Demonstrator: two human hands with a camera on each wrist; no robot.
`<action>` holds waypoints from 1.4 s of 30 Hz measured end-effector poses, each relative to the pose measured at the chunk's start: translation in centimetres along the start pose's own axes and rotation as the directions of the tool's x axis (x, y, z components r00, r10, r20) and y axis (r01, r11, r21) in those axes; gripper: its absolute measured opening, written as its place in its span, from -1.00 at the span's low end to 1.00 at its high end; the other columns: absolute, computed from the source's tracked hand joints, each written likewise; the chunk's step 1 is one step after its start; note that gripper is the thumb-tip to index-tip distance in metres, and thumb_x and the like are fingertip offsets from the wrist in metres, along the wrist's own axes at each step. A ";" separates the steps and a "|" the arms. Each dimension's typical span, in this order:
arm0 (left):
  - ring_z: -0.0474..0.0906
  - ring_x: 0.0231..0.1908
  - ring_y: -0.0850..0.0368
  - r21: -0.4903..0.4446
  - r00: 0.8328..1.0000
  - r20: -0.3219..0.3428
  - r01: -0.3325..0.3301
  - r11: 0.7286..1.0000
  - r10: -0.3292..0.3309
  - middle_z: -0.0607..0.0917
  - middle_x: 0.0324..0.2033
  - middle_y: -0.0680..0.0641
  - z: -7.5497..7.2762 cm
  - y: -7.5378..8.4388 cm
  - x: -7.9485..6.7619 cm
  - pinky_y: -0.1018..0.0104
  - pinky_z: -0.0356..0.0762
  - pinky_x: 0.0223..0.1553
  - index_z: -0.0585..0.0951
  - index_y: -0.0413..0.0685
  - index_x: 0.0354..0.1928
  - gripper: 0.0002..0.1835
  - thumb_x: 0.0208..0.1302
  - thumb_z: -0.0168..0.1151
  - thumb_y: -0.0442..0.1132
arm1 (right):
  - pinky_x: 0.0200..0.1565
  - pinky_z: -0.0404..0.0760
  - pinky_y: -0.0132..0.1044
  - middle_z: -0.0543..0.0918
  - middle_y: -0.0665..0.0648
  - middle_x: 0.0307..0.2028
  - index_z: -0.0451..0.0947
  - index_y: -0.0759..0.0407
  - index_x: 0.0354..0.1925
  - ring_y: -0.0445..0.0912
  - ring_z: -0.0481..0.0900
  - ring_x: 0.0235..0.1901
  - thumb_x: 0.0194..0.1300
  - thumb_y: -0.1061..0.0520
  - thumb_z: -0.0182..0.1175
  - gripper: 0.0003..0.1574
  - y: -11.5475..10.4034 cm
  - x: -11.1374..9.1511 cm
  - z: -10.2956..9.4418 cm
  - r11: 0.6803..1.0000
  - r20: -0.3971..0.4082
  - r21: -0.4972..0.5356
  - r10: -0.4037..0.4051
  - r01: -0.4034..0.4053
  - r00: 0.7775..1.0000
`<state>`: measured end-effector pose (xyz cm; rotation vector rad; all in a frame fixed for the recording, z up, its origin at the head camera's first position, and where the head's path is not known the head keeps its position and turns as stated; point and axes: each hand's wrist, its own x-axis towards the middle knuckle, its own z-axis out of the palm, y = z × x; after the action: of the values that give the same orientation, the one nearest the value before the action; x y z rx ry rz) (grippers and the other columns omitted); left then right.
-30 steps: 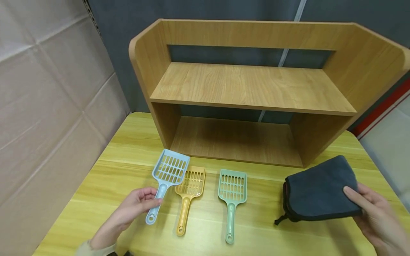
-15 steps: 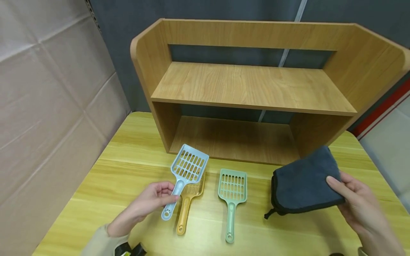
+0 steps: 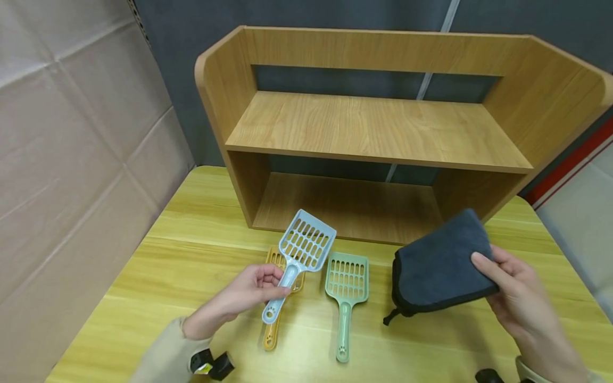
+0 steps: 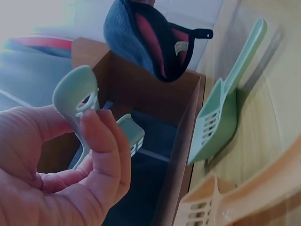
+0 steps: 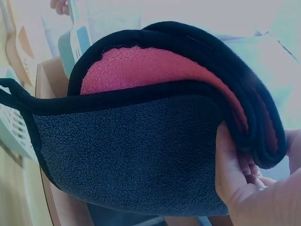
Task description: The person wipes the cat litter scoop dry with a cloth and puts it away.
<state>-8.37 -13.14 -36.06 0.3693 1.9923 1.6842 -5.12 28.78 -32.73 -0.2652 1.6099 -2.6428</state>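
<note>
My left hand (image 3: 251,292) pinches the handle of a light blue slotted litter scoop (image 3: 308,239), held above the table with its head up and to the right. Beneath it lies a yellow litter scoop (image 3: 270,336), partly covered from the head view. A green litter scoop (image 3: 345,319) rests on the table to the right. My right hand (image 3: 519,295) grips a folded dark grey towel (image 3: 440,263) by its right end, off the table. In the right wrist view, the towel's pink inner side (image 5: 141,70) and black edging show, with a loop hanging at one corner.
A two-level wooden shelf (image 3: 378,127) stands at the back of the table (image 3: 158,266). A pale padded wall (image 3: 81,143) is on the left, and a dark grey partition (image 3: 335,13) rises behind the shelf.
My left hand has carried the blue scoop to the right, over the yellow scoop and close to the green one. My right hand has brought the towel leftward and slightly toward the shelf.
</note>
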 end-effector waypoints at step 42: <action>0.36 -0.62 0.42 0.325 0.926 -0.023 -0.350 0.879 0.377 0.49 -0.60 0.04 8.0 3.9 4.4 0.53 0.48 -0.58 0.50 -0.28 -0.45 -0.87 -0.05 0.27 -0.51 | -0.41 0.61 -0.43 0.68 0.00 -0.40 0.59 0.28 -0.17 -0.21 0.62 -0.45 0.19 0.33 0.24 -0.81 5.7 5.7 10.9 0.873 -0.161 -0.483 -0.168 0.071 0.973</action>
<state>-8.21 -3.42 -33.96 0.8472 2.3800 1.6072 -9.32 15.83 -32.19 -0.1163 2.3754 -2.3708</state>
